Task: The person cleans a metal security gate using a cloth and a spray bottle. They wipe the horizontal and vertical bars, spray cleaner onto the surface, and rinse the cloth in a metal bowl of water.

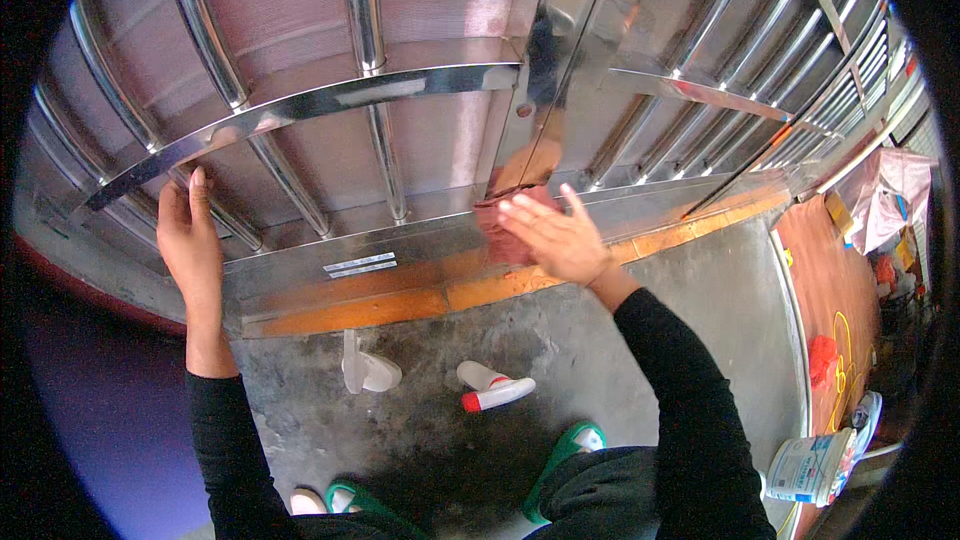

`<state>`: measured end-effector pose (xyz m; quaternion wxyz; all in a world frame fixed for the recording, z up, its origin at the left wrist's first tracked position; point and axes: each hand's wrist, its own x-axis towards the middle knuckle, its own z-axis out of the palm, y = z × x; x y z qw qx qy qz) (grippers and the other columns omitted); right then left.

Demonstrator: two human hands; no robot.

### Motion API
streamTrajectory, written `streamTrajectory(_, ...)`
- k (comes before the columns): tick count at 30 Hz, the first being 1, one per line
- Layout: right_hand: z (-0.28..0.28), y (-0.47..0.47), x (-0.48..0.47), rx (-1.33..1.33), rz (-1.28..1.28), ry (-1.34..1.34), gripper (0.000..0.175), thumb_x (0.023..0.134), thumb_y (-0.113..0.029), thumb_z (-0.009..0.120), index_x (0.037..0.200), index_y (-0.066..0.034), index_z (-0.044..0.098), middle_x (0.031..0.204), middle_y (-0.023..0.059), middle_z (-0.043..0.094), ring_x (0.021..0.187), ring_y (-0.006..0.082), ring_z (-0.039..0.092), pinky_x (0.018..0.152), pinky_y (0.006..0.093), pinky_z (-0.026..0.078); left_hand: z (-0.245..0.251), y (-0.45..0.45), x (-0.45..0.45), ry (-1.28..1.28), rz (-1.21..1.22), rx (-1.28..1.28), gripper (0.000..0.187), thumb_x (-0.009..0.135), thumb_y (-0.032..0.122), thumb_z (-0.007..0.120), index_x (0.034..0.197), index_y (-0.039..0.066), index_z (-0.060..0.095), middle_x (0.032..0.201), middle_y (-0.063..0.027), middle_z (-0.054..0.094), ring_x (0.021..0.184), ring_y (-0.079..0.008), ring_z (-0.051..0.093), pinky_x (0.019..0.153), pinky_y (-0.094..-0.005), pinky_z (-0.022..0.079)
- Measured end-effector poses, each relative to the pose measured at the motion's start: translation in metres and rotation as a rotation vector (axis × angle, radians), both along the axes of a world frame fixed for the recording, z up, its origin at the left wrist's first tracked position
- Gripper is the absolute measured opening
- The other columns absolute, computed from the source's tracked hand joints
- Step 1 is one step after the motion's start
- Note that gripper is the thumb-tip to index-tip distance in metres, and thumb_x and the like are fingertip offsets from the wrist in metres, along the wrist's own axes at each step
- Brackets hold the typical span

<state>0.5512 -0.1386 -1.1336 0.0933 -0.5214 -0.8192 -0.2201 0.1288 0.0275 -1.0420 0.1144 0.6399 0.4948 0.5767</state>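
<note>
My left hand [190, 240] is curled around a polished steel bar [231, 226], just under the curved flat crossbar [315, 102] of a metal door or gate. With fingers stretched out, my right hand [559, 240] presses a dark red cloth [506, 232] against the lower metal panel, close to the seam between two door leaves. The hand looks slightly blurred. Reflections of the arm and cloth show in the shiny upright strip [577, 37] above it. Two pale labels [360, 265] are stuck on the bottom rail, left of the cloth.
An orange-brown sill [360, 313] runs beneath the door. White slippers, one [371, 373] plain and one [496, 387] with red, lie on the grey concrete floor [585, 360]. Green sandals are on my feet. At right stand a white bucket [806, 469], a red bag [823, 361] and a yellow cord [840, 375].
</note>
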Motion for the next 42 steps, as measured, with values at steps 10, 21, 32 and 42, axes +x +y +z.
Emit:
streamTrajectory(10, -0.010, 0.007, -0.018, 0.190, -0.126, -0.020, 0.063, 0.078, -0.021, 0.061, 0.139, -0.0228, 0.046, 0.147, -0.0017, 0.041, 0.137, 0.0121, 0.035, 0.111, 0.0535, 0.021, -0.002, 0.001, 0.001, 0.032, 0.068, -0.034, 0.025, 0.097, 0.023, 0.057, 0.097, -0.002, 0.059, 0.081, -0.0017, 0.059, 0.077, -0.0072, 0.050, 0.071, -0.0203, 0.041)
streamTrajectory(21, 0.087, 0.067, -0.038, 0.703, -0.238, 0.421, 0.073, 0.081, -0.037, 0.057, 0.143, -0.0053, 0.035, 0.153, 0.0209, 0.025, 0.143, 0.0376, 0.020, 0.110, 0.0646, 0.005, -0.005, 0.005, -0.004, -0.085, -0.042, -0.008, 0.026, 0.097, 0.023, 0.058, 0.102, -0.002, 0.061, 0.086, -0.0028, 0.065, 0.079, -0.0062, 0.054, 0.072, -0.0215, 0.043)
streamTrajectory(32, 0.172, 0.075, -0.050, 0.803, -0.352, 0.386, 0.078, 0.089, -0.042, 0.047, 0.149, -0.0012, 0.018, 0.156, 0.0231, 0.012, 0.145, 0.0381, 0.008, 0.110, 0.0630, -0.002, 0.001, -0.005, 0.004, -0.057, -0.027, 0.075, 0.026, 0.095, 0.022, 0.061, 0.104, -0.002, 0.061, 0.084, -0.0060, 0.065, 0.076, -0.0076, 0.054, 0.070, -0.0237, 0.045)
streamTrajectory(42, 0.270, 0.093, -0.044, 1.048, -0.111, 0.295, 0.059, 0.096, -0.029, 0.041, 0.147, -0.0036, 0.026, 0.153, 0.0191, 0.024, 0.144, 0.0354, 0.019, 0.114, 0.0538, 0.009, 0.015, -0.012, -0.002, -0.023, -0.002, -0.047, 0.027, 0.091, 0.021, 0.067, 0.098, -0.005, 0.060, 0.076, -0.0091, 0.065, 0.070, -0.0099, 0.056, 0.065, -0.0263, 0.047)
